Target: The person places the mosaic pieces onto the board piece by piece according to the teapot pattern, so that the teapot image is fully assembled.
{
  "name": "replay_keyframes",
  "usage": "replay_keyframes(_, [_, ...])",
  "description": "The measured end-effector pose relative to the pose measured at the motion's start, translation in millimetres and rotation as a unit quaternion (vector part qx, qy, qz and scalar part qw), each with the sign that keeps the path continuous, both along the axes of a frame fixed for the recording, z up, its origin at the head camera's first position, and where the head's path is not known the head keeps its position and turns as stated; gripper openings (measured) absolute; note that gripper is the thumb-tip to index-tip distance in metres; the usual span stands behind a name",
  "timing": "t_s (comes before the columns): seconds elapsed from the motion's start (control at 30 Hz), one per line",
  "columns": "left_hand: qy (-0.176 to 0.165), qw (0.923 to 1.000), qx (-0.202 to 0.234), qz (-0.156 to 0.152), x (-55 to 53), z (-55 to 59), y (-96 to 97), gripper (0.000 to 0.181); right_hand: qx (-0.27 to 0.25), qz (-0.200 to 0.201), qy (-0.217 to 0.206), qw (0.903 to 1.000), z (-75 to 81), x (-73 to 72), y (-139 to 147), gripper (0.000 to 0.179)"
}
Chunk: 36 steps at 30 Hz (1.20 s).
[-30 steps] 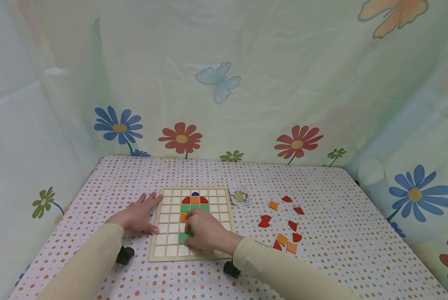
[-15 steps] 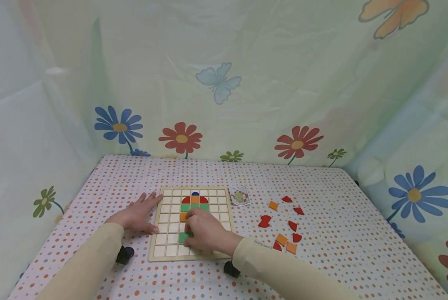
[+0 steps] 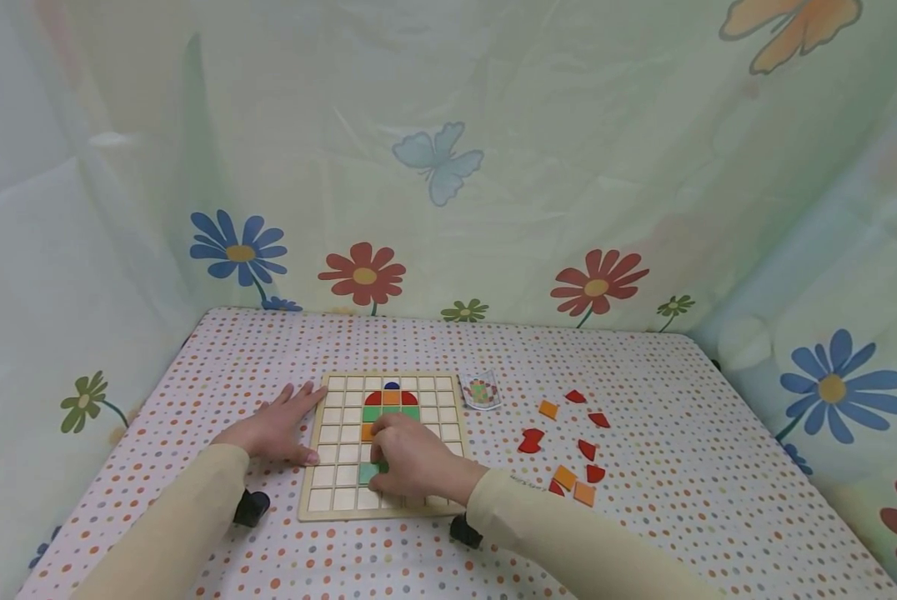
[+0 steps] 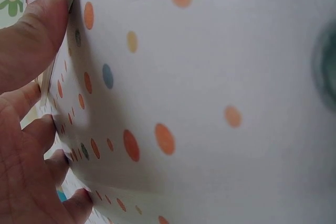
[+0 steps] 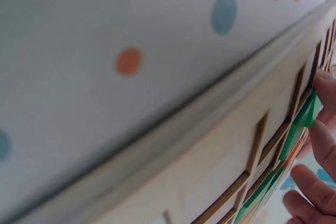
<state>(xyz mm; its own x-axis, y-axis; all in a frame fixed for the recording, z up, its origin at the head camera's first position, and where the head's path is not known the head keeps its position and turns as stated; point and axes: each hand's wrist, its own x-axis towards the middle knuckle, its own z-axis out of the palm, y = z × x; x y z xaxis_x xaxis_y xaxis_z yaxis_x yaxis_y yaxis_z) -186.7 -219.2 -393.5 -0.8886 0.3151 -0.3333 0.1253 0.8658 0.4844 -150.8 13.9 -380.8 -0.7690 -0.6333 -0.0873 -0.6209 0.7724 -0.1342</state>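
Note:
A square wooden grid board (image 3: 333,500) lies on the table, with coloured tiles set in its cells. My left hand (image 3: 272,429) rests along its left edge, fingers spread and thumb touching the frame. Over the lower middle of the board is my right hand (image 3: 418,460), which pinches a green square tile (image 5: 314,109) between thumb and finger, tilted at its cell. On the board's upper part a blue piece (image 3: 392,386) tops an orange square (image 3: 392,398) between two red quarter rounds (image 3: 373,399). A row of green tiles (image 3: 392,412) lies below. My right hand hides several cells.
A small picture card (image 3: 481,390) lies beside the board's upper right corner. Loose red quarter rounds (image 3: 530,441) and orange squares (image 3: 584,494) are scattered on the dotted tablecloth (image 3: 658,467) to the right. A flowered curtain (image 3: 508,233) hangs behind the table.
Both hands stay almost where they were. The green tile at my right fingertips looks paler now, its face tilted to the light.

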Motion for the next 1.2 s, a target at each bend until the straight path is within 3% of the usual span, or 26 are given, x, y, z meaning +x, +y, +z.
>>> replay_keyframes(0.3, [0.0,0.9999,0.01,0.002,2.5,1.3,0.2,0.104,0.071,0.037,0.07,0.9943,0.8,2.9,-4,0.029])
replay_keyframes(0.53, [-0.007,0.9999,0.005,0.006,2.5,-3.4,-0.1,0.104,0.07,0.035,0.065,0.9948,-3.1,2.8,-1,0.027])
replay_keyframes(0.77, [0.004,1.0,0.001,0.001,0.3,-3.8,-1.7,0.103,0.074,0.049,0.116,0.9892,-1.8,13.3,-6,0.02])
replay_keyframes(1.0, [0.001,1.0,-0.005,0.001,-0.3,-4.3,-4.5,0.104,0.032,0.023,0.064,0.9972,-2.9,12.6,-7,0.013])
replay_keyframes(1.2, [0.003,1.0,-0.004,0.001,-2.0,-4.6,-0.6,0.104,0.034,0.023,0.027,0.9988,0.7,2.2,-2,0.019])
